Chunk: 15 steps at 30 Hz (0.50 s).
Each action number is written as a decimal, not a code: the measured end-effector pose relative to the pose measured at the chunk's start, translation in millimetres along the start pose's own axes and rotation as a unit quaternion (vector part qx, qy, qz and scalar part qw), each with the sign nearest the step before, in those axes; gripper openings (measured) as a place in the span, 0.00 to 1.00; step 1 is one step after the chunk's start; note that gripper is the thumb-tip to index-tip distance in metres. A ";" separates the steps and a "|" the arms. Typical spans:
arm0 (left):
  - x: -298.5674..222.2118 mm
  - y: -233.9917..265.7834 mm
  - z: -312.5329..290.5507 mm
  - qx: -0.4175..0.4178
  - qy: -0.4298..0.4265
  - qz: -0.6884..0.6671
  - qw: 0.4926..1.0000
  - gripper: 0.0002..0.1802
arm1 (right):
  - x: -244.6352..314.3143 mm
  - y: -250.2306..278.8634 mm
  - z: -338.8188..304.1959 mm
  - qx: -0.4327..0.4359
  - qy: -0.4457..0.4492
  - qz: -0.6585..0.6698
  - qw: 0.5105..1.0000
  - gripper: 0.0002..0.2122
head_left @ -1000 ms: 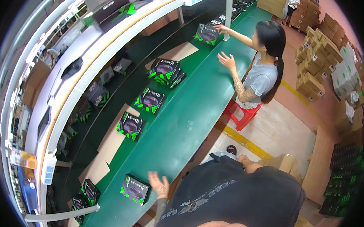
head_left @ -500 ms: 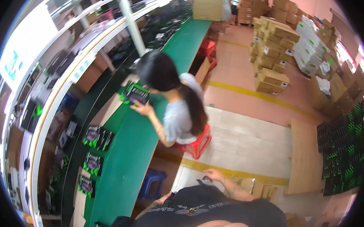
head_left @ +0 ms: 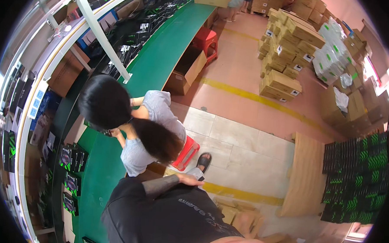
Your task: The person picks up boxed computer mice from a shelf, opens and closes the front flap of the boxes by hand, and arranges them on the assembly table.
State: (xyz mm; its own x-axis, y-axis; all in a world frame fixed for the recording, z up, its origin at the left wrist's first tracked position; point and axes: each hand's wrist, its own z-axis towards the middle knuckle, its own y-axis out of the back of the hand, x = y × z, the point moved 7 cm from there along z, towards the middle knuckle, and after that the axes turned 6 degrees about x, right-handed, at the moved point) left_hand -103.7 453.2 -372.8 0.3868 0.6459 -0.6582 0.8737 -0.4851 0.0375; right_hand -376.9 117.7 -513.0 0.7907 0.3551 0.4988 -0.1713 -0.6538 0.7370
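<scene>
My left hand (head_left: 189,179) reaches across the front of my dark shirt, past the seated co-worker's red stool. Its fingers are closed around a small dark item (head_left: 201,178) that is too small to name. Just beyond it shows a foot in a black sandal (head_left: 205,161). A blurred part of my right arm (head_left: 245,222) appears beside the shirt, over cardboard; the fingers of my right hand cannot be made out. Left of me a co-worker (head_left: 150,132) in a grey top leans over the green bench (head_left: 95,195), hands mostly hidden by the head and body.
Black-and-green boxes (head_left: 71,183) stand along the bench's left side. A red stool (head_left: 185,153) is under the co-worker. Carton stacks (head_left: 288,52) rise across the floor. At right, a wooden board (head_left: 302,178) stands beside stacked black-and-green boxes (head_left: 355,176). Flattened cardboard (head_left: 229,212) lies near me.
My view and body have turned and moved closer to the co-worker. My left hand has come up from beside the bench; my right hand, earlier plainly visible, is now a blur.
</scene>
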 end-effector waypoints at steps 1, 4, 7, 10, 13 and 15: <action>-44.2 27.0 -16.4 -0.014 0.034 0.061 0.997 0.41 | 13.7 2.8 13.6 0.008 -0.011 0.020 1.000 0.17; -134.9 90.0 -11.8 0.007 -0.111 0.092 0.990 0.37 | 68.9 14.6 67.8 0.028 -0.033 0.083 0.996 0.17; -238.9 181.2 -50.8 -0.098 -0.281 0.079 0.951 0.27 | 113.9 28.8 115.4 0.048 -0.060 0.139 0.987 0.17; -354.8 271.8 -192.0 -0.244 -0.603 0.082 0.755 0.20 | 145.3 47.0 165.2 0.057 -0.092 0.191 0.976 0.17; -413.1 318.6 -293.7 -0.227 -0.782 0.064 0.577 0.16 | 131.9 70.9 180.2 0.067 -0.145 0.226 0.961 0.17; -444.7 345.3 -307.9 -0.237 -0.780 0.161 0.556 0.14 | 129.2 95.1 206.4 0.050 -0.176 0.258 0.949 0.16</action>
State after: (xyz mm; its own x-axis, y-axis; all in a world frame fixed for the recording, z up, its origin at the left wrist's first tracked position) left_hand 116.8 180.0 164.4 0.1417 -0.9067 -0.3972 0.9558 0.0209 0.2932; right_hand -169.8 -36.6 -472.6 0.7673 -0.2620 0.5853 -0.5458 -0.7460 0.3815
